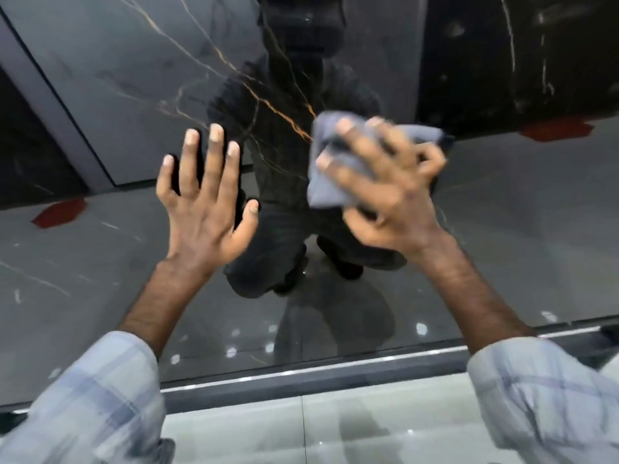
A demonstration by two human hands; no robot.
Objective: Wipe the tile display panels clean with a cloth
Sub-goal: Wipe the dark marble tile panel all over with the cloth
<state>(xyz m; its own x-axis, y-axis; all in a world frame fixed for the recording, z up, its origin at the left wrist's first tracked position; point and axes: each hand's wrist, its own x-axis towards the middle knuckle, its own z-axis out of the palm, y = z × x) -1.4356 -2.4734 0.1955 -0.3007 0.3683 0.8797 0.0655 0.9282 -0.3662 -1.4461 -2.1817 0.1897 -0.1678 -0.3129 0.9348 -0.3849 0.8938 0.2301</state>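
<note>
A glossy dark grey tile panel with thin orange veins fills the view and mirrors a crouching person. My left hand lies flat against the panel with its fingers spread and straight. To its right, my right hand presses a crumpled grey cloth onto the panel, fingers spread over the cloth. The right hand and cloth are blurred by motion. Part of the cloth is hidden under the hand.
A black tile panel with white streaks stands at the upper right. A grey strip borders the panel on the left. A metal frame rail runs along the panel's bottom edge, with light floor tiles below. Red shapes show in the reflection.
</note>
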